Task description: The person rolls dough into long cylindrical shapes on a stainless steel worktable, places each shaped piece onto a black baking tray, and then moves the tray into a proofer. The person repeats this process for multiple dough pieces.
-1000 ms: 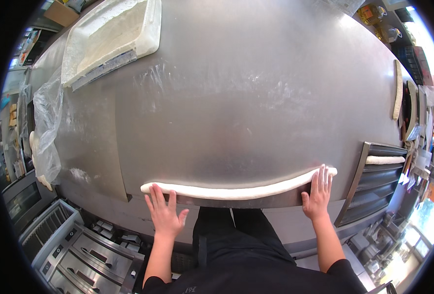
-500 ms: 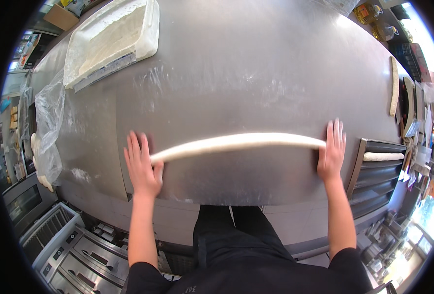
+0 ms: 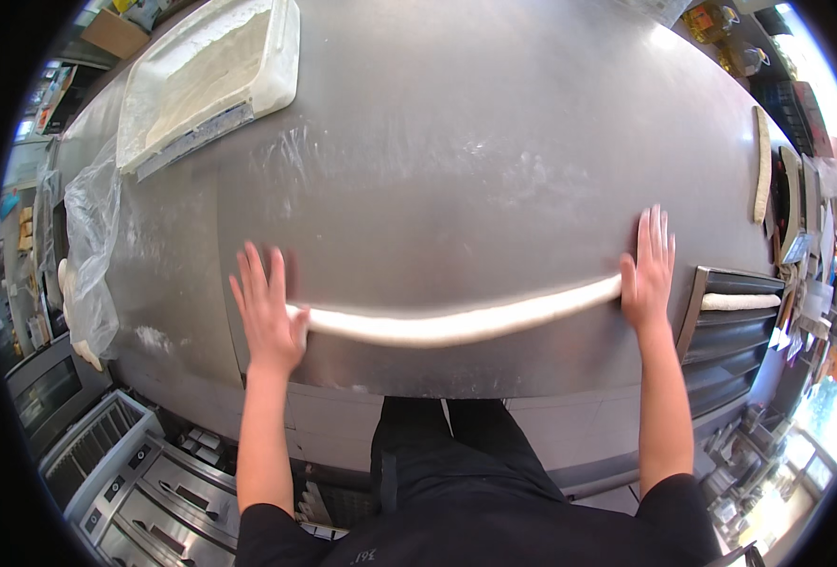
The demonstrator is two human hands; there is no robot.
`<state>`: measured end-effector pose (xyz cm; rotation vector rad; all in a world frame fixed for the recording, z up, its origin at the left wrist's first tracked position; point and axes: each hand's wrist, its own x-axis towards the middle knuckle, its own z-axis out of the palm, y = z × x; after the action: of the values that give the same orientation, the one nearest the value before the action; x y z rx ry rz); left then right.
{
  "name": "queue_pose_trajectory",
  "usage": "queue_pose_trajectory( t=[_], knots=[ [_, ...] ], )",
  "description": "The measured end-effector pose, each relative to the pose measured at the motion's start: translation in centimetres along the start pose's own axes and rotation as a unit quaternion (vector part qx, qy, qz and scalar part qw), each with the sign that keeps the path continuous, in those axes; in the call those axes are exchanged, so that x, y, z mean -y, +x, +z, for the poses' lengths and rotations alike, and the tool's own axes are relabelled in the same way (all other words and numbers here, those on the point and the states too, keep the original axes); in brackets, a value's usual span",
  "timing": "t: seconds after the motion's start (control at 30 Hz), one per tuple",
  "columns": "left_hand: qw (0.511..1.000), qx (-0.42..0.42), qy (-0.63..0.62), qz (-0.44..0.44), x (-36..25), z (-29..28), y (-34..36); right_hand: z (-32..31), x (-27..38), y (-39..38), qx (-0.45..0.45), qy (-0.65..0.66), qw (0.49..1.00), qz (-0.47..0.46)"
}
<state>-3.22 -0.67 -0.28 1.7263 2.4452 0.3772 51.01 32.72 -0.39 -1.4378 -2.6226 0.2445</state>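
A long, pale dough rope (image 3: 456,326) stretches between my two hands above or on the steel table, its middle sagging toward me and slightly blurred. At its left end lies my left hand (image 3: 269,317), fingers extended and thumb apart, palm down over the tip. The other end meets my right hand (image 3: 649,279), which is also flat with straight fingers. Neither hand wraps round the dough. Whether the middle of the rope touches the table I cannot tell.
Streaks of flour mark the steel table (image 3: 390,189). A white tub of flour (image 3: 276,80) stands far left, near crumpled clear plastic (image 3: 92,227) partly covering more dough. At right, a ridged baking tray (image 3: 725,350) holds a dough rope (image 3: 740,301); another dough strip (image 3: 761,165) lies beyond.
The rope's middle has swung from bowing away from me to bowing toward me. My hands have moved slightly farther apart, the left one leftward and the right one rightward and away.
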Motion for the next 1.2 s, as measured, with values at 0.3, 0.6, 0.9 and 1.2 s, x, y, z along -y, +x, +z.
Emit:
queue_pose_trajectory(
  t=[0.3,0.6,0.9,1.2],
  knots=[
    [0.996,-0.033,-0.032,-0.071,2.5,0.6,10.4,1.5,-2.0,9.5,-0.033,0.026,0.996,0.084],
    [0.999,0.030,0.012,-0.026,-2.1,-1.1,-2.3,-1.3,1.3,-3.1,0.026,0.017,1.000,-0.001],
    [0.998,0.034,-0.007,-0.050,-5.6,-0.7,-11.7,-2.3,4.2,-13.7,0.036,0.016,0.999,0.034],
    [0.954,-0.117,-0.010,-0.276,1.8,1.3,-8.2,0.7,4.8,-16.4,-0.068,0.074,0.980,0.175]
  ],
)
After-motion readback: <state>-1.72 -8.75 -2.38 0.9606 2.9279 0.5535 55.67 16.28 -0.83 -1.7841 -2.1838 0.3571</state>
